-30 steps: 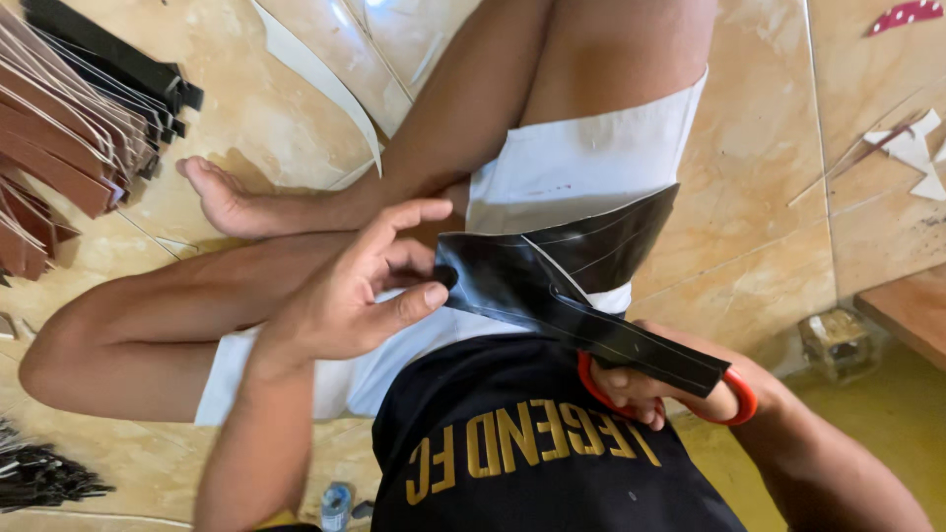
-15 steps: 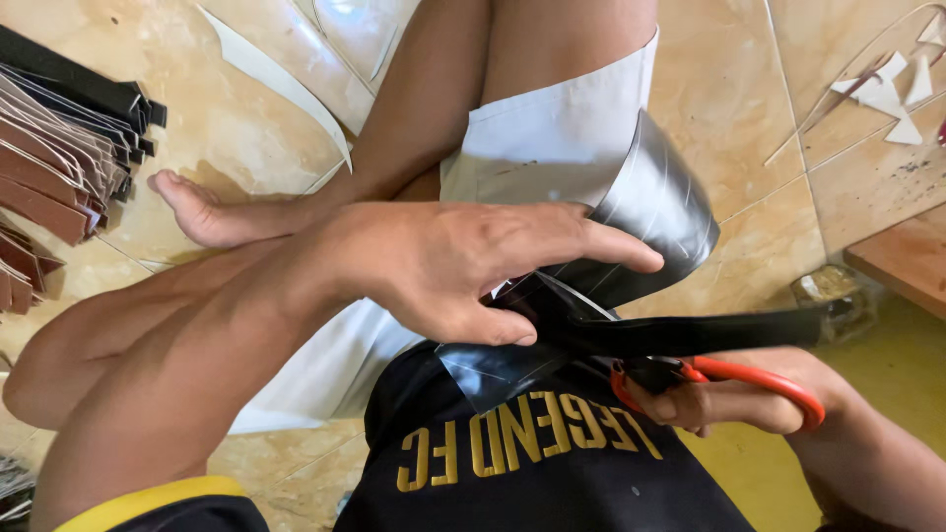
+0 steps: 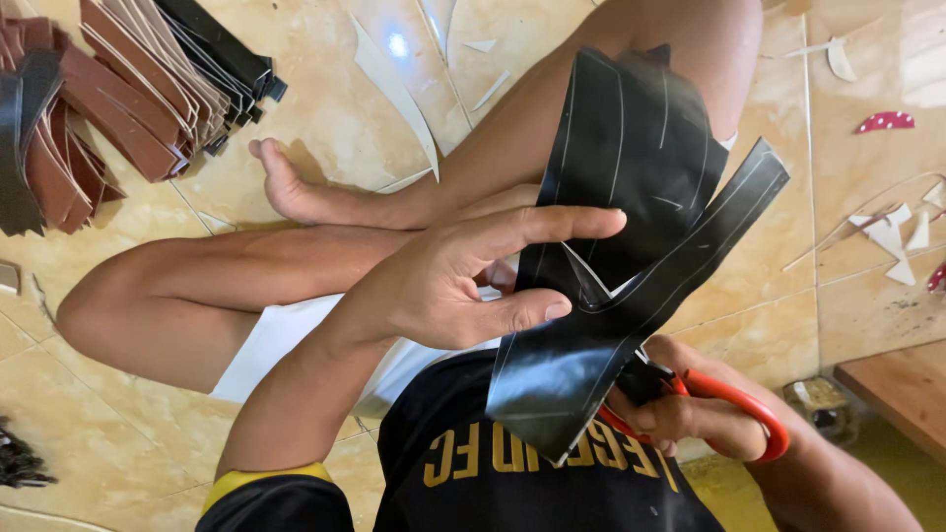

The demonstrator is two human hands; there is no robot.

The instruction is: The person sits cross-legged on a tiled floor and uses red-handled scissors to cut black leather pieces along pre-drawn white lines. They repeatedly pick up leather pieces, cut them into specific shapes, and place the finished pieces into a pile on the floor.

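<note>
Black sheet point(image 3: 631, 167) is held up over the lap, above the tiled floor point(image 3: 325, 118); pale cut lines are marked on it. One strip point(image 3: 690, 256) is partly cut free along its right edge, still joined low down; judged mid-cut, most of the sheet uncut.

Left hand point(image 3: 463, 286): sheet is gripped at its left edge, fingers extended and close together on top, thumb underneath.

Right hand point(image 3: 690, 414): fingers closed through the red-handled scissors point(image 3: 729, 404); blades hidden behind the sheet, opening cannot be told.

Finished brown and black strips point(image 3: 118, 89) are stacked at the floor's top-left corner; pale offcuts point(image 3: 897, 227) scattered at the right edge.
</note>
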